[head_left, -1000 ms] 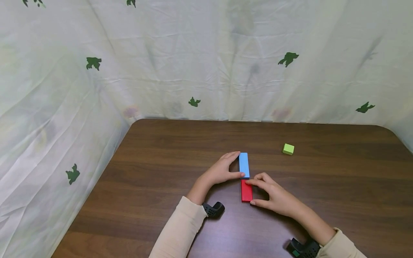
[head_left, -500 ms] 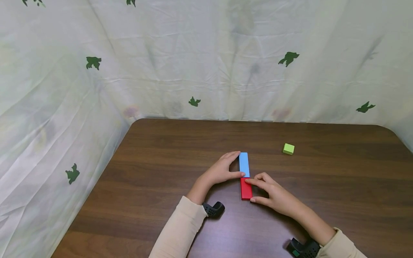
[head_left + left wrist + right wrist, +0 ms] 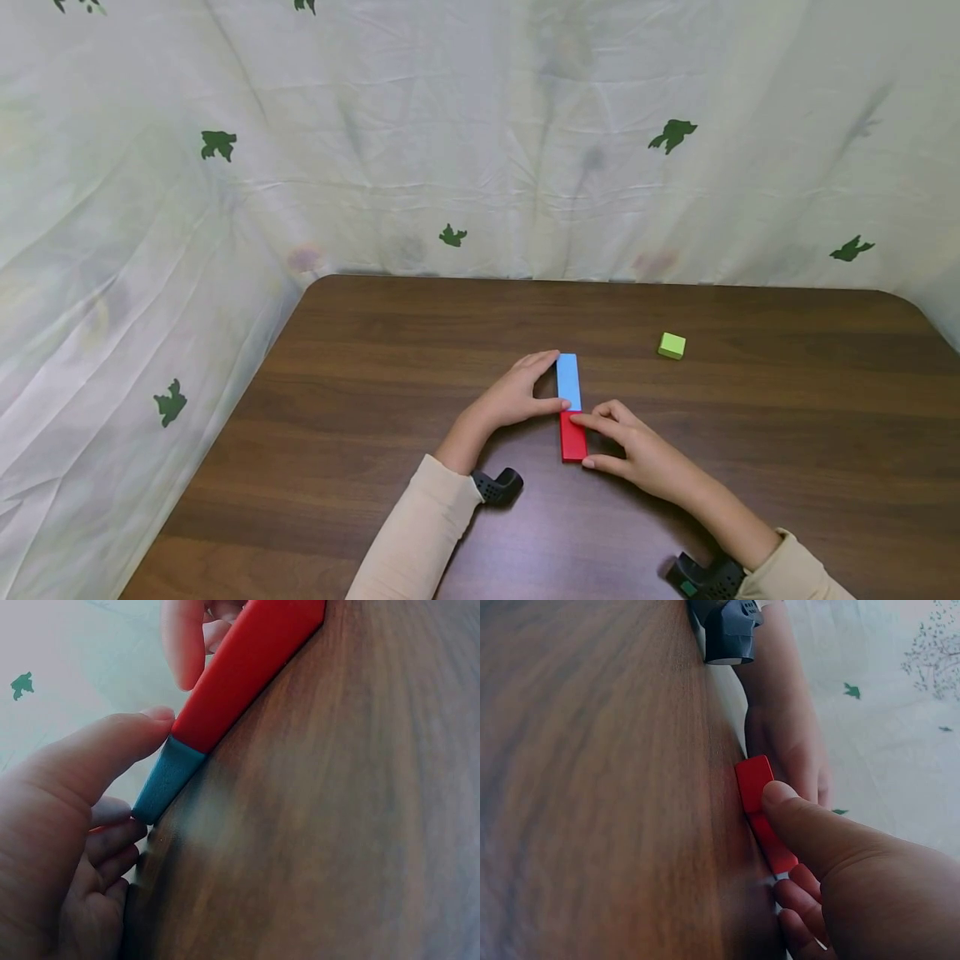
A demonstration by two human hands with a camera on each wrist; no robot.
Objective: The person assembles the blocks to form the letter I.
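Note:
A blue rectangular block (image 3: 567,379) lies lengthwise on the table, its near end against the far end of a red rectangular block (image 3: 573,446). My left hand (image 3: 506,398) holds the blue block, fingertips at its far left corner and thumb on the near end. From the right, my right hand (image 3: 645,454) grips the red block, index finger on top near the joint and thumb at the near right corner. In the left wrist view the red block (image 3: 247,675) and blue block (image 3: 169,776) meet end to end. The right wrist view shows my thumb on the red block (image 3: 756,784).
A small light green block (image 3: 671,346) sits farther back on the right of the brown wooden table (image 3: 420,325). Pale cloth (image 3: 510,150) with dark green leaf shapes hangs behind the table and along its left side.
My right hand has slid the red block slightly away from me, closing the thin gap to the blue block. My left hand and the blue block have stayed in place.

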